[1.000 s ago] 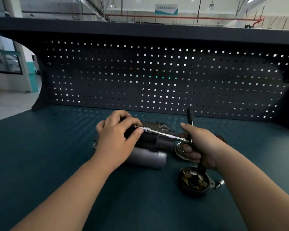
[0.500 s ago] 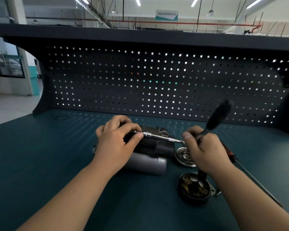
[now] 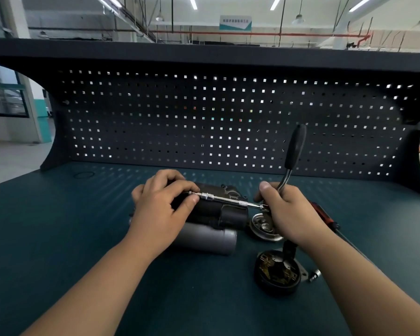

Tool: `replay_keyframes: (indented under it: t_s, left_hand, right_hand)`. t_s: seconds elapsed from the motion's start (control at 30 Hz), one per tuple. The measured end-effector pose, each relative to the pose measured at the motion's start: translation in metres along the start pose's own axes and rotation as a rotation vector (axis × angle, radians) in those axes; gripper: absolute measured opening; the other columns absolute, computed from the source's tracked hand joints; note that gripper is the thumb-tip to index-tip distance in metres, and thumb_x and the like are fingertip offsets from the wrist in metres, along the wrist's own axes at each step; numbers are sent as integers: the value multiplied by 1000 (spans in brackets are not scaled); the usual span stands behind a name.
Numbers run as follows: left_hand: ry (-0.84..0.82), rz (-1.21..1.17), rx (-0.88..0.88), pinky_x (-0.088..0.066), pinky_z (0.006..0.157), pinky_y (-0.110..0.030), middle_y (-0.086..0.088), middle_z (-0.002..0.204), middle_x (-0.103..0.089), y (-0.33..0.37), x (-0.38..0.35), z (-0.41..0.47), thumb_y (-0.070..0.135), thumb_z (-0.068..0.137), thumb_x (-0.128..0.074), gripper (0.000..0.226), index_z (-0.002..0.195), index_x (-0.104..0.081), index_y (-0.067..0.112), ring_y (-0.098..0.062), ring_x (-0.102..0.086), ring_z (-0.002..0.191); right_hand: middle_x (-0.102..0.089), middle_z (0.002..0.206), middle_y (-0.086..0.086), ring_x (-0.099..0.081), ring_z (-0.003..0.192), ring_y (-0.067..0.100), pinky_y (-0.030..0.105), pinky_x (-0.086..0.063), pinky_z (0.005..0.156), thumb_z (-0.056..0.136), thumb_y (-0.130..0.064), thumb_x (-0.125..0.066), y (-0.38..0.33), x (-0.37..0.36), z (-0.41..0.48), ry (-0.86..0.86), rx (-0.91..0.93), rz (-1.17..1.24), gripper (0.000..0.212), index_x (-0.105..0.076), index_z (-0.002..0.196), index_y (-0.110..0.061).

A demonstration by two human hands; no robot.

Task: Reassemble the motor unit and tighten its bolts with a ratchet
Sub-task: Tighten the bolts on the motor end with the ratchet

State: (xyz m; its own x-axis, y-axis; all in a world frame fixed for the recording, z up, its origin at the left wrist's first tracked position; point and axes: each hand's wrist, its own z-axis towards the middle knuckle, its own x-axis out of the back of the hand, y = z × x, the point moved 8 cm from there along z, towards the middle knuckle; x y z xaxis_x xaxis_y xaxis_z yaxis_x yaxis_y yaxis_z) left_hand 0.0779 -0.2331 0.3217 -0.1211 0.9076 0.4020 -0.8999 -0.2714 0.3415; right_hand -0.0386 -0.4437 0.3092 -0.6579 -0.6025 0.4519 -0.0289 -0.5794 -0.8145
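The motor unit (image 3: 218, 221), a black housing above a grey cylinder, lies on its side on the green bench. My left hand (image 3: 163, 207) rests over its left end, thumb and fingers pinching the socket end of a long chrome extension bar (image 3: 228, 200). My right hand (image 3: 286, 212) grips the head of the ratchet (image 3: 295, 151), whose black handle points up and slightly right. The bar runs level across the top of the motor between both hands. The bolt under the socket is hidden by my fingers.
A round metal end cap (image 3: 262, 229) lies just right of the motor, partly under my right hand. A black brush holder (image 3: 277, 272) sits nearer me, a small chrome socket (image 3: 314, 275) beside it. A red-handled screwdriver (image 3: 325, 217) lies behind my right wrist. The pegboard (image 3: 228, 122) walls the back.
The ratchet handle swung from upright to leaning right, then back towards upright. The left hand stayed on the motor and the bar's socket end.
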Motion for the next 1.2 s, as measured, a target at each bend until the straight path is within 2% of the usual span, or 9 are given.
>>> replay_keyframes:
  t_s: [0.2,0.27,0.33,0.57,0.67,0.83,0.97,1.07,1.2]
  left_hand:
    - [-30,-13,4,-16,95,-25,28,106,-44,-1,0,1,40,82,-58,18,99,-59,47,23,-27,109]
    - [-34,-13,14,-14,97,-20,27,109,-44,-1,0,1,42,81,-57,18,97,-54,49,20,-30,108]
    - [-36,-15,19,-13,97,-19,27,110,-43,-1,-1,1,45,80,-55,17,97,-54,48,19,-31,107]
    - [-96,1,15,-14,99,-29,25,104,-42,2,-1,2,42,78,-60,18,91,-53,52,-2,-39,109]
    - [-99,2,25,-14,98,-29,22,106,-43,3,0,3,41,80,-58,15,91,-54,51,-5,-41,110]
    - [-114,19,21,-14,96,-28,24,106,-43,3,0,4,44,80,-57,14,92,-58,49,-5,-40,108]
    - [-102,55,-3,-13,96,-28,20,108,-44,4,2,3,41,81,-58,24,103,-67,39,-5,-38,107]
    - [-100,64,-8,-11,93,-25,19,108,-44,5,2,2,41,82,-58,22,102,-67,41,-7,-40,108]
    - [-87,55,9,-10,91,-24,21,105,-43,2,0,1,42,82,-57,15,95,-64,43,-10,-43,107]
  right_hand:
    - [-55,47,1,-44,35,14,20,-33,41,94,-60,-34,15,-9,-1,-119,-258,-5,50,-65,89,-22]
    - [-54,47,2,-40,34,15,19,-31,39,95,-59,-33,18,-13,-3,-154,-294,-6,54,-65,91,-15]
    - [-52,46,4,-36,32,15,16,-29,36,95,-57,-33,19,-16,-4,-186,-305,-26,60,-61,80,-6]
    - [-46,50,9,-29,33,16,19,-26,36,94,-58,-33,19,-16,-6,-234,-347,-32,59,-49,59,-13]
    - [-45,48,7,-27,33,16,19,-25,37,94,-59,-34,19,-17,-6,-245,-366,-4,58,-50,61,-14]
    - [-44,46,5,-26,32,16,18,-25,36,94,-59,-37,18,-18,-6,-243,-382,65,54,-61,81,-12]
    - [-38,42,5,-22,31,16,20,-23,37,95,-58,-37,17,-20,-8,-284,-415,152,58,-51,62,-12]
    - [-32,41,4,-19,29,15,18,-20,36,97,-57,-34,19,-25,-10,-342,-475,313,66,-42,45,-17]
    - [-30,43,4,-18,29,14,17,-20,35,96,-58,-35,22,-27,-11,-332,-527,378,60,-41,56,-14]
